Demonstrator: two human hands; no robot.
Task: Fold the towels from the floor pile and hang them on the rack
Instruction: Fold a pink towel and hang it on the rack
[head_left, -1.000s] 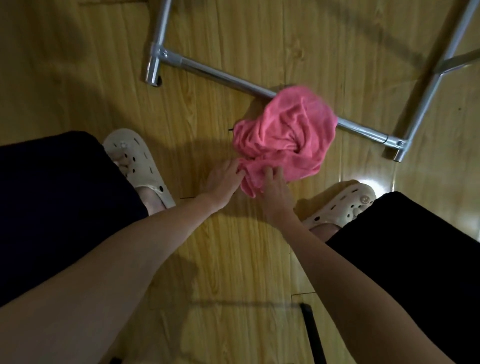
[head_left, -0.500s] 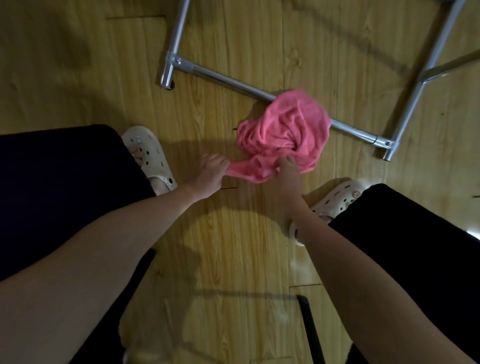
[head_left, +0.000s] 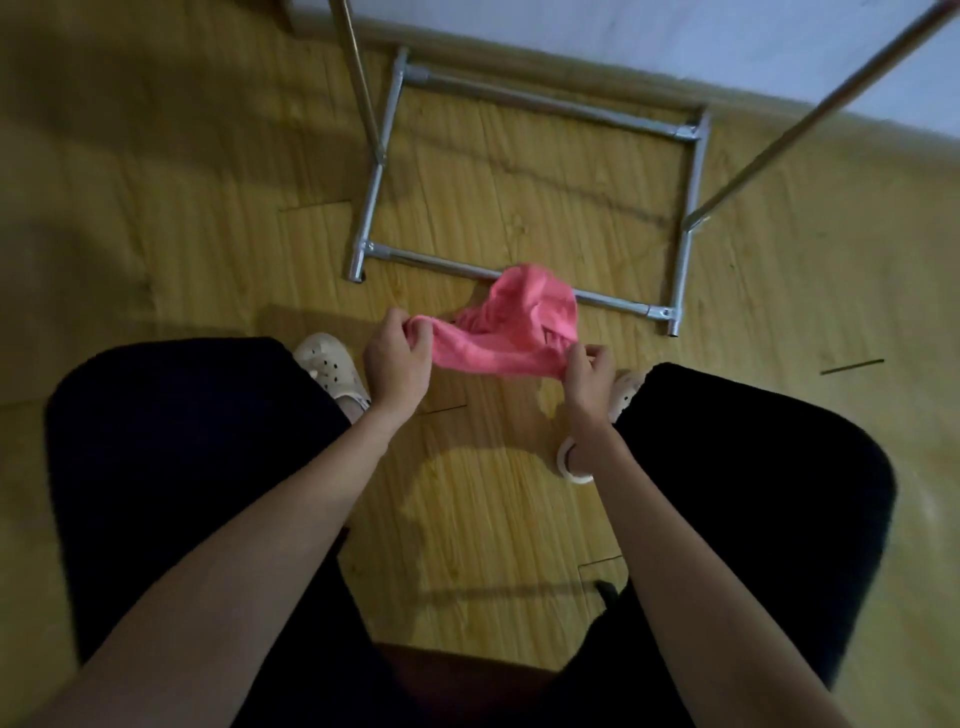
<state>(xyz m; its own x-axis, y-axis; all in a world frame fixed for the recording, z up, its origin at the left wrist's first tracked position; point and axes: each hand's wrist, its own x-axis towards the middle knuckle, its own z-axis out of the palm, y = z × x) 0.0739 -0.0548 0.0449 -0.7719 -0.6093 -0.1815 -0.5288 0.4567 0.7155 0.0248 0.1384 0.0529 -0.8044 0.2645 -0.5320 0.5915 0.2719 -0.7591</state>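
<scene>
A pink towel (head_left: 511, 327) hangs stretched between my two hands above the wooden floor, its far part bunched over the rack's near base bar. My left hand (head_left: 397, 356) pinches the towel's left end. My right hand (head_left: 589, 374) grips its right end. The metal rack (head_left: 685, 260) stands just beyond, with a rectangular tube base on the floor and two uprights rising out of the top of the view. No other towel shows.
My two legs in dark trousers and cream clogs (head_left: 332, 366) flank the hands. A white wall and skirting (head_left: 571, 57) run behind the rack. A dark thin object (head_left: 605, 592) lies on the floor near my right forearm.
Both hands have lifted the towel off the floor and pulled its edge apart, left hand going left and right hand going right. The view has tilted up, showing the whole rack base and wall.
</scene>
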